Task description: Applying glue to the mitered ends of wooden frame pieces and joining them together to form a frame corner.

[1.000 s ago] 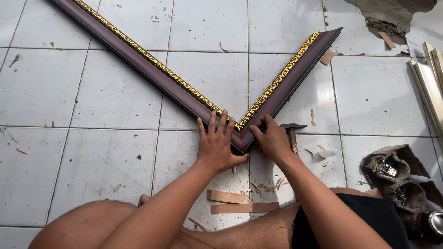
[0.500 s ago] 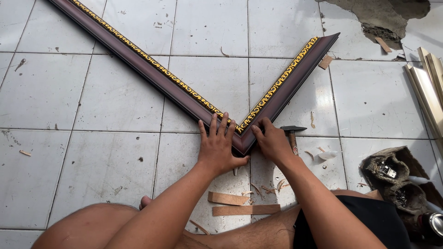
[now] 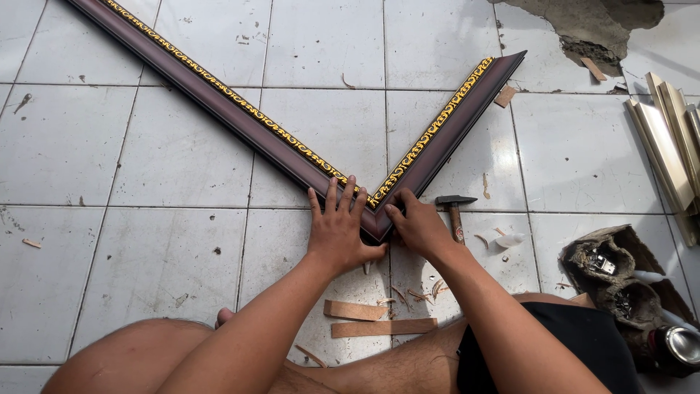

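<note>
Hands (image 3: 343, 230) unmoved; tray (image 3: 609, 273) of hardware.

Dusty white floor tiles (image 3: 175, 153), broken patch (image 3: 583, 25)

Hands unmoved at the frame corner (image 3: 375, 219), view drifted slightly down and left

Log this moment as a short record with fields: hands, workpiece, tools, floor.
left hand: left hand flat on the mitred corner, fingers spread
right hand: right hand pressed against the corner's right side
workpiece: two maroon frame mouldings with gold ornament, meeting in a V
tools: hammer lying right of the hands
floor: white tiles with wood strips and chips
</note>
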